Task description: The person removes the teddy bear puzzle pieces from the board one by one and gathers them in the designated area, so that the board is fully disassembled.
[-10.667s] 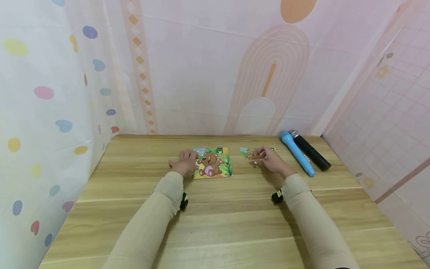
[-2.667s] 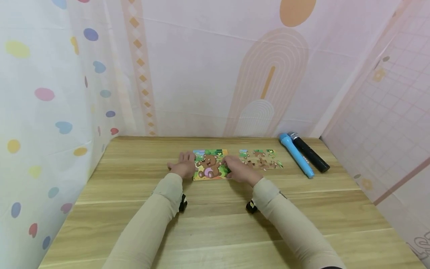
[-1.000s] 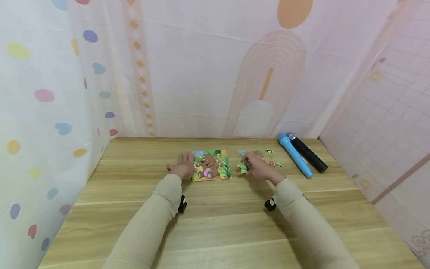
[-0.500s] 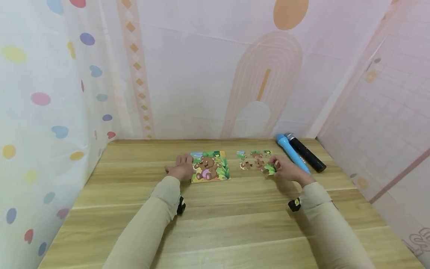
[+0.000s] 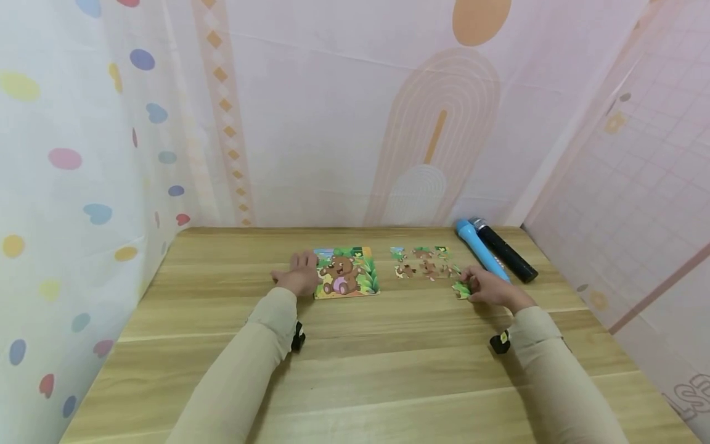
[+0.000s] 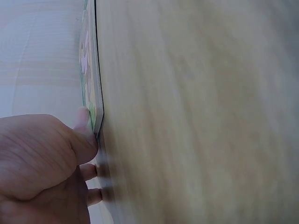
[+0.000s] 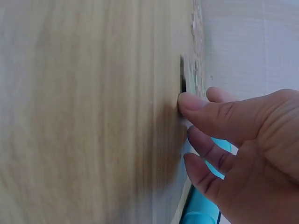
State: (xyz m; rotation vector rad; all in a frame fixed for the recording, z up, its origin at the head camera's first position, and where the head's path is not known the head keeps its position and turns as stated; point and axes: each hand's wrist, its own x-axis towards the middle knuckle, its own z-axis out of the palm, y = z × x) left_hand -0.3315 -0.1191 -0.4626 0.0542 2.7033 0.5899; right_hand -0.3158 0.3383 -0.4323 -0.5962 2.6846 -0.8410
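A bear picture board point(image 5: 346, 274) lies flat on the wooden table, showing a brown bear among green leaves. My left hand point(image 5: 299, 275) rests at the board's left edge with fingers loosely spread; in the left wrist view its thumb point(image 6: 84, 140) lies on the board's corner and the other fingertips are at the tabletop. Between thumb and fingers, my right hand point(image 5: 488, 288) pinches a green leafy puzzle piece point(image 5: 460, 289), low over the table and just front right of the other loose puzzle pieces point(image 5: 423, 253). Those pieces are laid out in two rows with gaps between them.
A light blue microphone point(image 5: 481, 250) and a black microphone point(image 5: 507, 253) lie side by side at the back right, close behind my right hand. Patterned curtains point(image 5: 310, 111) stand behind the table point(image 5: 344, 364) and on both sides.
My right hand was at the board's right edge, then left of the loose pieces with the green puzzle piece; it has carried that piece rightward past them. My left hand has stayed by the board.
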